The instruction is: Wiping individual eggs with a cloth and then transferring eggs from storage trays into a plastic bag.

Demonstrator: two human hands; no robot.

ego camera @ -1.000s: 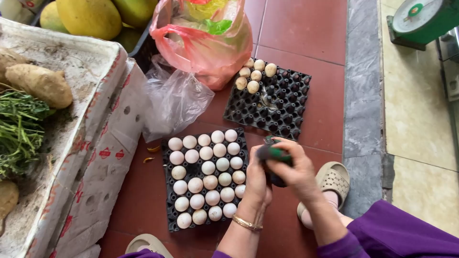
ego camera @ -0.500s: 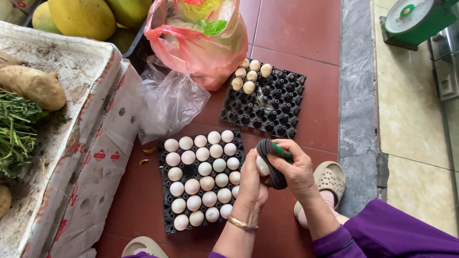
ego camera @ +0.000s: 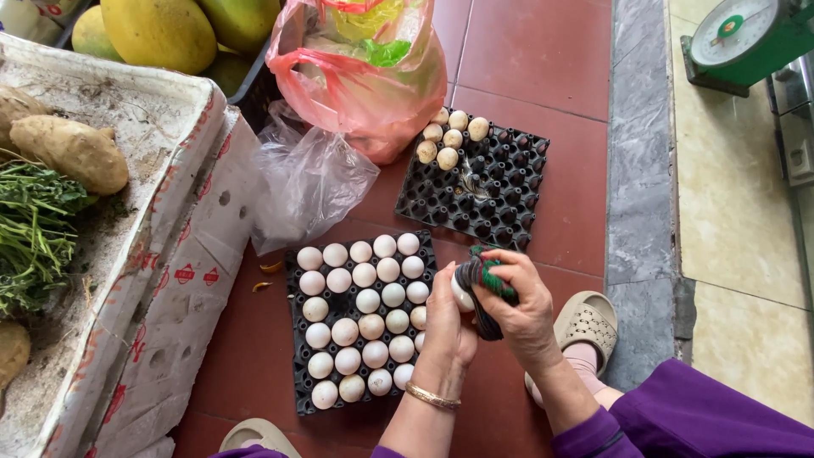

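Note:
My left hand (ego camera: 447,326) holds a white egg (ego camera: 462,296) over the right edge of a black egg tray (ego camera: 298,339) filled with several white eggs (ego camera: 366,300). My right hand (ego camera: 524,305) presses a dark cloth with green trim (ego camera: 482,278) against that egg. A gold bangle is on my left wrist. A second black tray (ego camera: 492,199) lies further away, with several beige eggs (ego camera: 449,140) in its far left corner.
A pink plastic bag (ego camera: 360,72) and a clear bag (ego camera: 305,187) sit beyond the trays. A white foam box (ego camera: 170,254) with tubers and greens stands left. Yellow-green fruits (ego camera: 157,30) are top left, a green scale (ego camera: 746,42) top right. My sandalled foot (ego camera: 585,326) is right.
My two hands have stayed together over the tray's right edge while the cloth has shifted around the egg. The view has drifted slightly.

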